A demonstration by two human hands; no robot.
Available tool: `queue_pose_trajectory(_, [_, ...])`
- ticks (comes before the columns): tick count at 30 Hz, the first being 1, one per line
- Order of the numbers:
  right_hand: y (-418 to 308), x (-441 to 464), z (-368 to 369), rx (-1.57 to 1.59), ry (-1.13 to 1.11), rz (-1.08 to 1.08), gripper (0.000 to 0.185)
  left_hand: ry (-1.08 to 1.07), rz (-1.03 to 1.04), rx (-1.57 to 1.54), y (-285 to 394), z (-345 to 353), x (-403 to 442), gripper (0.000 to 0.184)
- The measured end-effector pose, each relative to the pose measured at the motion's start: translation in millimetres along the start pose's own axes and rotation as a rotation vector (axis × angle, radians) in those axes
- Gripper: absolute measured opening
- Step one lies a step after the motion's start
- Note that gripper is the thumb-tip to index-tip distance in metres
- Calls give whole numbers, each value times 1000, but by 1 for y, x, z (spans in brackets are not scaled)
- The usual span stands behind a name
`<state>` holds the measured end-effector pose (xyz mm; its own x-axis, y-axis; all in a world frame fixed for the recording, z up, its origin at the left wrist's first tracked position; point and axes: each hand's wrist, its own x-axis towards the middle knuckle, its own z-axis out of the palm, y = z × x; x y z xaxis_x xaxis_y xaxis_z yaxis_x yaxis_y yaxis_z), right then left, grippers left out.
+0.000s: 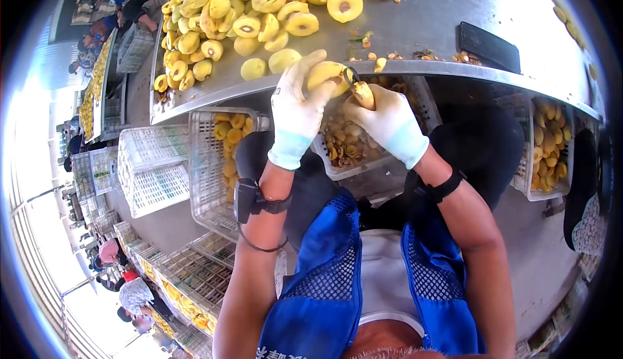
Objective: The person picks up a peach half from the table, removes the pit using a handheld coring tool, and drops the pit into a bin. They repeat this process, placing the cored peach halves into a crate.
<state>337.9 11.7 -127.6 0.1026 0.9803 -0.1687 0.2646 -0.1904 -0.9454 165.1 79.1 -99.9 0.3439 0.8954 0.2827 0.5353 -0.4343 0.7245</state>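
My left hand (297, 109), in a white glove, is closed around a yellow peach (326, 76) just over the near edge of the metal table (415, 24). Gripped in my gloved right hand (386, 117) is a pitting knife (364, 95) with a short wooden handle and a dark curved loop. The loop touches the right side of the peach; how deep it sits I cannot tell. Beyond my hands lies a heap of peach halves (265, 3), several showing a brown hollow or stone. Below, a crate (339, 172) holds peach pieces and brown scraps.
A black phone (488, 47) lies near the table's edge, with fruit scraps (425, 55) beside it. White crates of peaches stand at left (211, 184) and right (548, 193). An upturned white crate (156, 167) sits farther left. Other people (135, 294) are in the background.
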Motion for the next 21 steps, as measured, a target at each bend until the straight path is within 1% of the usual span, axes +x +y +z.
queue_pose_trajectory(2, [14,3,6,-255,166,-228,29,38,112,102,-1,5,-1,41])
queue_pose_trajectory(5, [18,3,7,-446,218,-239,29,74,88,130,2,12,-3,39])
queue_pose_trajectory(8, [15,1,10,-412,191,-194,28,90,199,209,-5,16,-5,38])
queue_pose_trajectory(11, [19,4,8,-277,70,-148,28,100,308,228,-7,16,-5,34])
queue_pose_trajectory(14, [10,2,6,-6,-104,63,28,79,206,196,-1,16,-8,36])
queue_pose_trajectory(17, [5,1,3,112,-239,170,29,71,91,49,-7,21,-10,33])
queue_pose_trajectory(20, [-1,-2,3,168,-271,261,26,70,158,107,-10,24,-10,35])
queue_pose_trajectory(21, [2,0,4,198,-289,252,26,63,171,123,-11,25,-10,37])
